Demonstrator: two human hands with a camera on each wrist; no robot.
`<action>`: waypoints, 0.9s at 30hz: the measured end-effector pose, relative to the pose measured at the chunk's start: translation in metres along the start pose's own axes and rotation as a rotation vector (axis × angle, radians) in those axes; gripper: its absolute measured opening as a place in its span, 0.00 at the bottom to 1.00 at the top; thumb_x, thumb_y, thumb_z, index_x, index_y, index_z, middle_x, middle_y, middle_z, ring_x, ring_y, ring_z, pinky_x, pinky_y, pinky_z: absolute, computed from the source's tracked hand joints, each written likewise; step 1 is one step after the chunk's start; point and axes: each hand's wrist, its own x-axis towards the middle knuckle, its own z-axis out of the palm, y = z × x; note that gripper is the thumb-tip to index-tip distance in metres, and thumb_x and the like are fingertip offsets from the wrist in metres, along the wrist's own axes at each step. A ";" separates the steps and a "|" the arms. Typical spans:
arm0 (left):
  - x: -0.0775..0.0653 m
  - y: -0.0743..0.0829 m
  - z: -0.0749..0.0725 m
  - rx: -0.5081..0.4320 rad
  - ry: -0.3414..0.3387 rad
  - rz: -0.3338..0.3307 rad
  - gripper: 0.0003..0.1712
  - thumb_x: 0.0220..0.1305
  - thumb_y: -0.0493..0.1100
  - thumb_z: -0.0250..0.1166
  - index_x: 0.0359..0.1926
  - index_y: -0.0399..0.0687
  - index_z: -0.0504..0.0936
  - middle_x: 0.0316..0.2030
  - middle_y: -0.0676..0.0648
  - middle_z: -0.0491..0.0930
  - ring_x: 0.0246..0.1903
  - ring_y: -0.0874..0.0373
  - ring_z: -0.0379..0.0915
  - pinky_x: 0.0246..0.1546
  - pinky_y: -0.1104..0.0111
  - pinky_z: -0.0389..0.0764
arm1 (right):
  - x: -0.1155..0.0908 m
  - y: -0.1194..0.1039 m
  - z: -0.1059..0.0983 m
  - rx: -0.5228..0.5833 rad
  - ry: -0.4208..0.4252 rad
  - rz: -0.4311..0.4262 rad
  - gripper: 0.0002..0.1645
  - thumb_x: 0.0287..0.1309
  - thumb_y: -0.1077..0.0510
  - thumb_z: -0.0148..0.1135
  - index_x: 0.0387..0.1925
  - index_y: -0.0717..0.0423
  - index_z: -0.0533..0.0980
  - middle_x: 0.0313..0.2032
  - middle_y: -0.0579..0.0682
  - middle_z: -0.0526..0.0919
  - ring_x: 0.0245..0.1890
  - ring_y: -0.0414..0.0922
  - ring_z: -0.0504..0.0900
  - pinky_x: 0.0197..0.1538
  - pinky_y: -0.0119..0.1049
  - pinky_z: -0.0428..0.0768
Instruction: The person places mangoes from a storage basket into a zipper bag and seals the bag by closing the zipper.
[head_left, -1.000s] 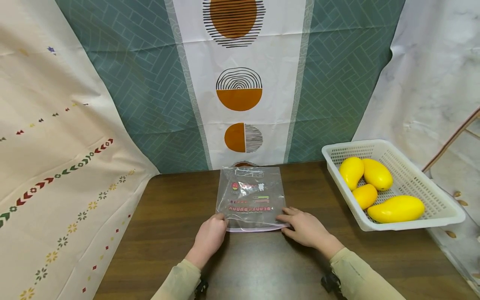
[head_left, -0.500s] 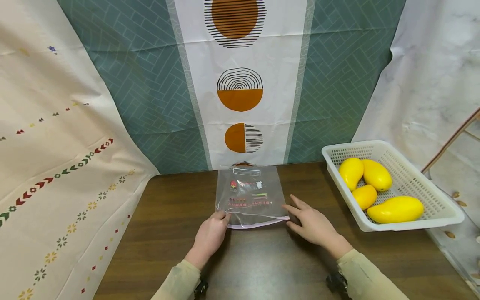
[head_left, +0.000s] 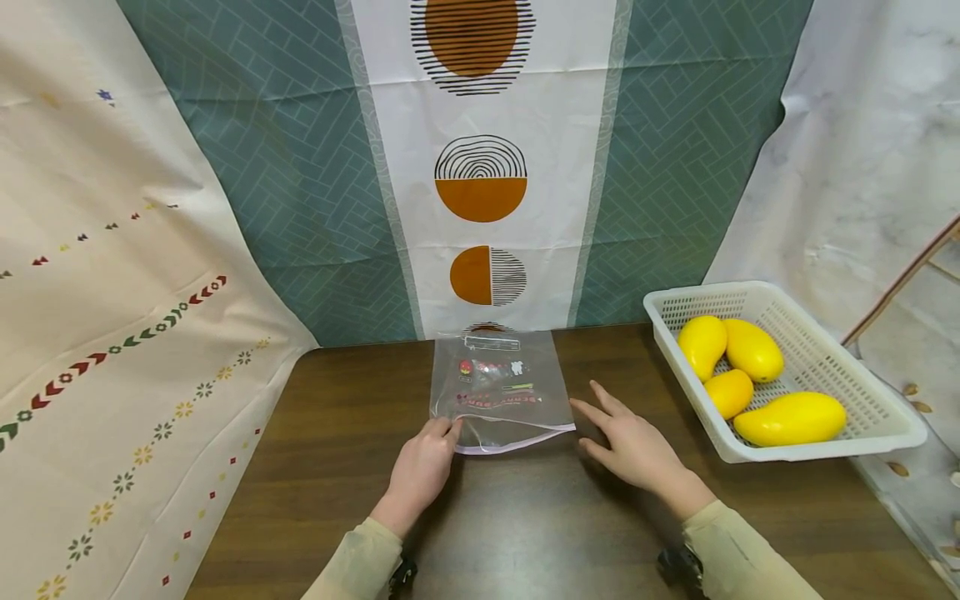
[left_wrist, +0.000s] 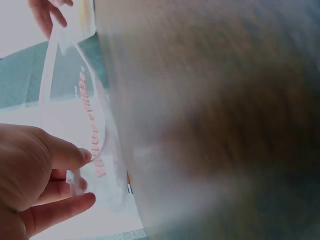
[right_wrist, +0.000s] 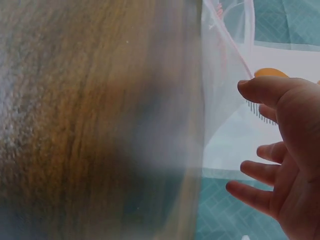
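A clear zip bag [head_left: 517, 358] with red print lies flat on the brown table, its lilac-edged mouth [head_left: 517, 444] toward me. The mouth gapes, its upper layer lifted in a curve. My left hand [head_left: 422, 469] pinches the left end of the mouth; the left wrist view shows a small whitish slider [left_wrist: 74, 179] between its thumb and fingers. My right hand [head_left: 636, 450] is at the right corner of the bag, fingers spread and straight. In the right wrist view its thumb tip [right_wrist: 245, 86] is right at the bag's edge.
A white plastic basket [head_left: 862, 367] stands at the right, holding several yellow mangoes [head_left: 791, 418]. A patterned curtain [head_left: 315, 208] hangs behind the table's far edge, with pale cloths [head_left: 112, 333] at both sides.
My right hand has drawn back slightly to the right from the bag's corner and spread its fingers. The right end of the mouth has risen and the mouth gapes wider. My left hand keeps its grip.
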 end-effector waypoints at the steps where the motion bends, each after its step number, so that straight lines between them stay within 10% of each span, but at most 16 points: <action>1: 0.000 0.000 0.000 -0.001 0.000 -0.004 0.21 0.57 0.26 0.70 0.52 0.36 0.90 0.37 0.43 0.81 0.36 0.47 0.81 0.29 0.60 0.86 | 0.000 0.000 -0.001 -0.002 0.003 -0.002 0.42 0.65 0.49 0.76 0.77 0.50 0.73 0.80 0.65 0.60 0.68 0.64 0.77 0.54 0.59 0.85; 18: 0.002 0.001 0.001 -0.007 0.014 -0.067 0.20 0.57 0.26 0.70 0.52 0.36 0.90 0.38 0.44 0.82 0.36 0.47 0.82 0.28 0.59 0.86 | -0.022 -0.004 -0.045 0.000 0.101 -0.062 0.40 0.66 0.51 0.76 0.76 0.44 0.73 0.79 0.61 0.64 0.63 0.62 0.82 0.40 0.47 0.86; 21: 0.002 0.000 0.001 -0.004 0.007 -0.070 0.21 0.58 0.26 0.69 0.54 0.36 0.90 0.38 0.43 0.82 0.36 0.47 0.82 0.27 0.59 0.86 | -0.029 -0.006 -0.058 0.025 0.156 -0.083 0.40 0.64 0.54 0.77 0.75 0.44 0.74 0.79 0.60 0.66 0.44 0.48 0.88 0.29 0.37 0.82; 24: 0.002 -0.001 0.001 -0.005 0.002 -0.072 0.21 0.58 0.26 0.69 0.54 0.36 0.89 0.38 0.42 0.82 0.36 0.47 0.81 0.27 0.58 0.85 | -0.035 -0.006 -0.071 0.044 0.231 -0.109 0.40 0.61 0.58 0.79 0.73 0.44 0.76 0.77 0.58 0.68 0.23 0.32 0.74 0.22 0.27 0.69; 27: 0.002 -0.003 0.001 -0.007 -0.004 -0.069 0.21 0.59 0.26 0.67 0.54 0.35 0.89 0.38 0.42 0.82 0.36 0.47 0.81 0.27 0.58 0.85 | -0.039 -0.002 -0.084 0.035 0.310 -0.132 0.40 0.57 0.62 0.80 0.71 0.44 0.79 0.75 0.56 0.72 0.20 0.31 0.70 0.20 0.23 0.64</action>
